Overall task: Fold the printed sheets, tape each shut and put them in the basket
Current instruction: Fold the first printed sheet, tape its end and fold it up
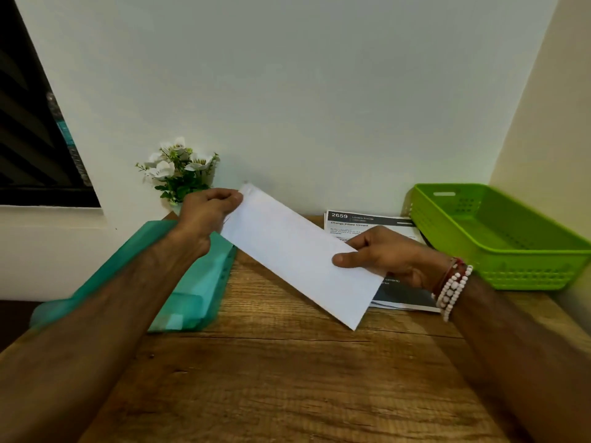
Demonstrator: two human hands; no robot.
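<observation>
Holding a folded white paper sheet (297,254) with both hands. The left hand (208,212) pinches its upper-left corner, fingers curled in at the edge. The right hand (383,254) grips the lower-right end, thumb flat on top and the other fingers tucked behind.

The sheet is a long narrow rectangle, blank side towards the camera, slanting from upper left down to lower right. It looks lifted off the brown wood-grain surface (287,378), though I honestly can't tell if the bottom corner touches. Red thread and white bead bracelets (452,289) sit on the right wrist.

Everything else, going by the folded sheet:
- Behind and under its right end is a stack of printed white sheets with dark headers (367,220). The top one reads "2659". The stack lies flat and is partly hidden by the sheet and the right hand.
- Further right, just beside that stack, is a lime green plastic basket with perforated walls (527,276), sitting in the corner by the wall.
- To its left, under the left forearm, a teal see-through plastic folder (192,298) lies flat and looks pretty blurry.
- Behind its upper-left corner there's a small bunch of white flowers with green leaves (179,169) against the pale wall, with the base mostly hidden by the left hand.
- Way off left is a dark window (32,139).
</observation>
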